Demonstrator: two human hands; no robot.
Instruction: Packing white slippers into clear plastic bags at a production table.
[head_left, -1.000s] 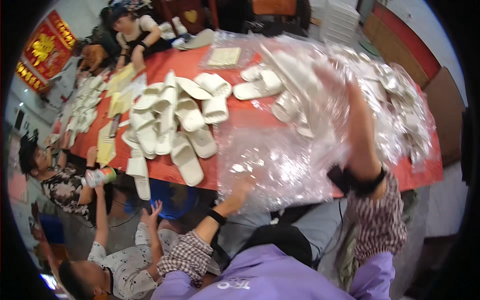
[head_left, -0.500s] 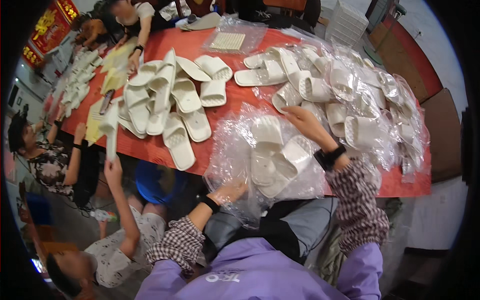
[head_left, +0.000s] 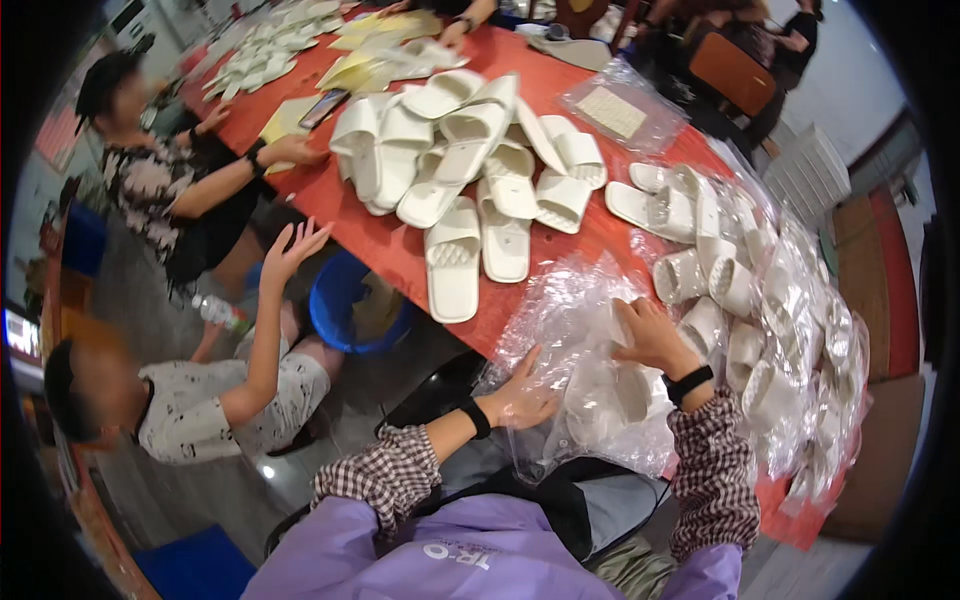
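Observation:
A pair of white slippers (head_left: 601, 405) lies inside a clear plastic bag (head_left: 528, 323) at the table's near edge. My left hand (head_left: 518, 398) touches the left side of this bag, its thumb raised apart from the other fingers. Above the slippers, my right hand (head_left: 655, 335) bends over the bag's far right part, with a gap between thumb and fingers. Loose white slippers (head_left: 456, 262) form a heap to the left. Over to the right, many bagged slippers (head_left: 772, 388) are piled up.
The red-covered table (head_left: 400, 270) curves around in front of me. A blue bin (head_left: 345, 310) stands on the floor at left. One co-worker's raised hand (head_left: 285, 255) is above it, and another's hand (head_left: 295, 150) rests near the heap. A flat clear packet (head_left: 625, 108) lies farther back.
The view has turned left. My right hand has come in from beside the bag to over the slippers. The co-worker at left has let go of a slipper, and that hand is now empty.

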